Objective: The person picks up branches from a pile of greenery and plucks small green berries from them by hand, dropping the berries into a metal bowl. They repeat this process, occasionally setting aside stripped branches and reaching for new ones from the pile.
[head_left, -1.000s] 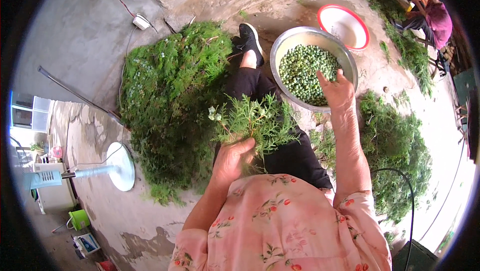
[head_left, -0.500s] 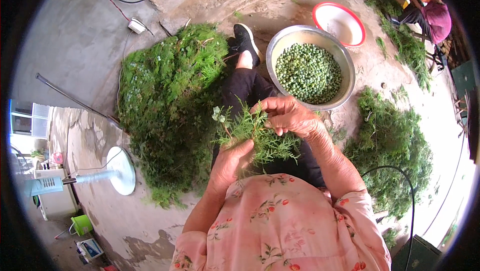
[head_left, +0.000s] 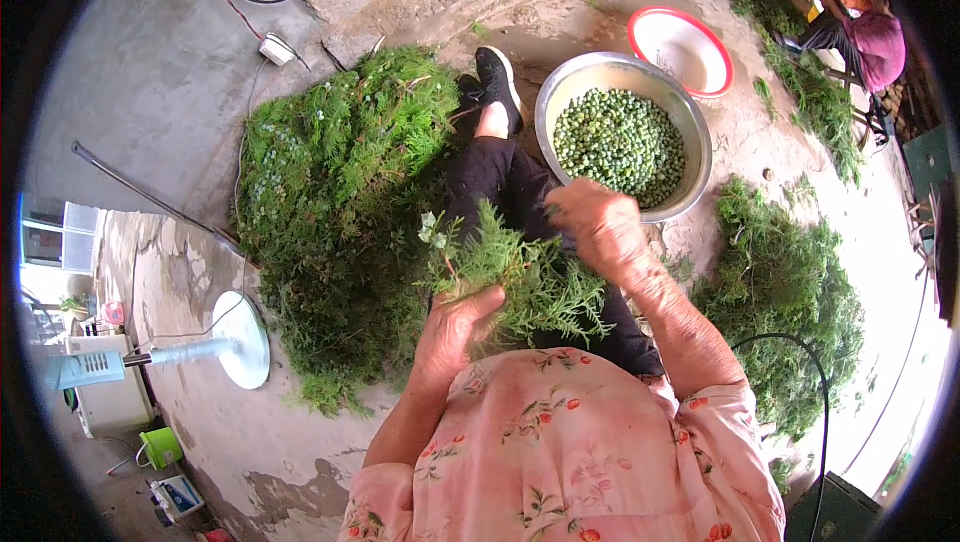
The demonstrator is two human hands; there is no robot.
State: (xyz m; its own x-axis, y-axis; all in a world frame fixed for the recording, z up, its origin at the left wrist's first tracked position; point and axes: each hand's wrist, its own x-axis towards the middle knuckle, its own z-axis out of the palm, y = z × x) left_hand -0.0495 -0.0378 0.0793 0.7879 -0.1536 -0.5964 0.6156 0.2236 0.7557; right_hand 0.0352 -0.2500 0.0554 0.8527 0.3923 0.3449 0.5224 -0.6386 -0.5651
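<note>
Cones [head_left: 620,147], small, round and green, lie piled in our metal basin [head_left: 610,77], whose pale inner wall shows above them. Just past its far rim sits a shallow white bowl [head_left: 680,47] edged in red.

Our left hand [head_left: 452,334] grips a feathery green sprig [head_left: 500,267] over our dark trousers [head_left: 485,167], fingers closed round its lower stems. Our right hand [head_left: 605,227] hovers between sprig and basin, near the basin's closest edge, fingers curled inward; they blur, so we cannot tell whether they hold anything.

Rough, stained concrete floor [head_left: 330,452] runs below our left heap [head_left: 340,202] of soft, scaly foliage; another strip separates the basin from our looser right heap [head_left: 780,302].
</note>
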